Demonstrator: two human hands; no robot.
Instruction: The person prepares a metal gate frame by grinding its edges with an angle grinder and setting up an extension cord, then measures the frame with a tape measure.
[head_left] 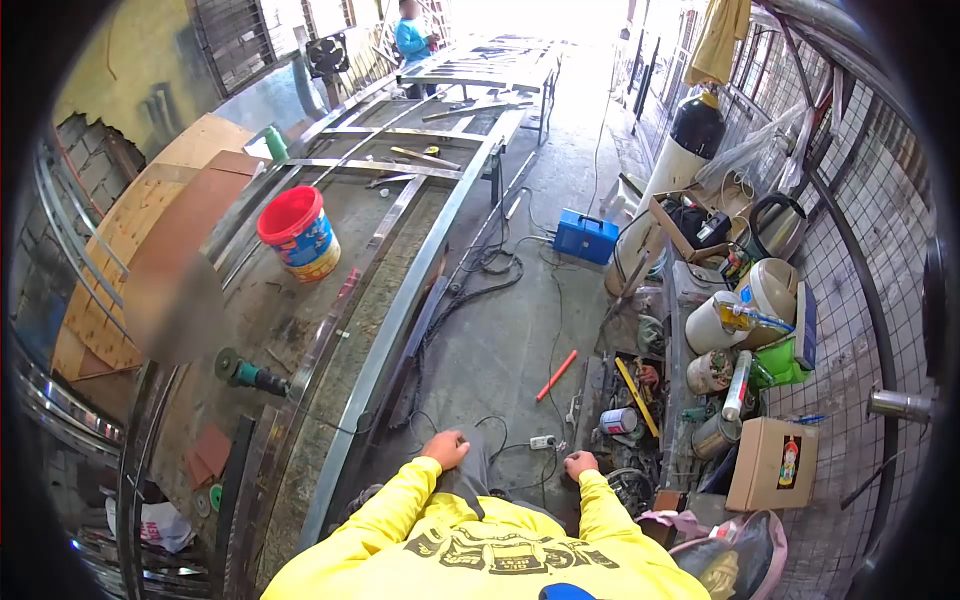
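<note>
White plug block [542, 441]: on floor between hands, long axis left-right, cable trailing left.
Left hand [447, 449]: curled over own knee, grasping no tool.
Right hand [580, 464]: loosely clenched, empty, just right of block.
Red bucket [298, 232]: upright, bench left edge, contents hidden.
Angle grinder [250, 376]: bench near end.

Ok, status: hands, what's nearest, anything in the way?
Left hand on knee, right hand low, nothing visible in either. White power strip on floor between them, untouched. Cables strewn ahead.
</note>
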